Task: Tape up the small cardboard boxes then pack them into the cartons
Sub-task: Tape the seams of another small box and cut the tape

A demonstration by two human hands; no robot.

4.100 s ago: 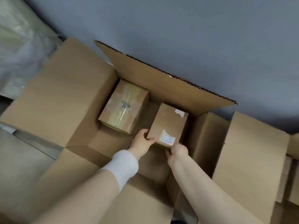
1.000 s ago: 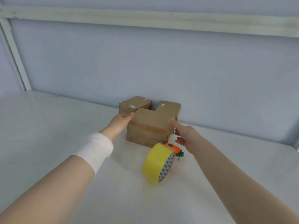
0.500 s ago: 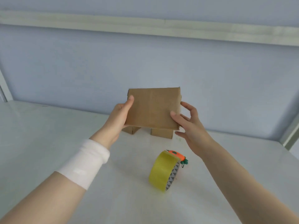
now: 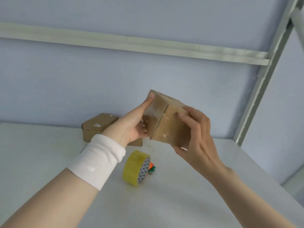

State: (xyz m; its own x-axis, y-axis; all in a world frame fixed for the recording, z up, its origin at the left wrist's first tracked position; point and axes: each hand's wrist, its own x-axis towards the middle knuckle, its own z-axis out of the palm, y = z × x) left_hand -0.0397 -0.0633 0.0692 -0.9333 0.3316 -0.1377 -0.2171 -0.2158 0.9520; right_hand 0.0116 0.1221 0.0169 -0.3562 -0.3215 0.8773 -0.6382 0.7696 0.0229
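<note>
Both grips clasp one small brown cardboard box (image 4: 169,125), tilted in mid-air: the left hand (image 4: 131,127) curls round its 9 o'clock end and the right hand (image 4: 195,137) round its 3 o'clock end. Two more lie on the white counter (image 4: 49,153) at its 8 o'clock: a closed brown box (image 4: 97,125) and a second brown box (image 4: 136,143), mostly hidden. One roll of yellow tape (image 4: 134,167) stands on edge at 6 o'clock, with one small orange-and-green object (image 4: 151,167) just beside it.

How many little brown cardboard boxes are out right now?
3. One small brown cardboard box gripped by left hand and right hand; second box on the white table behind; sliver of a third box under the left hand. Others may be hidden.
</note>
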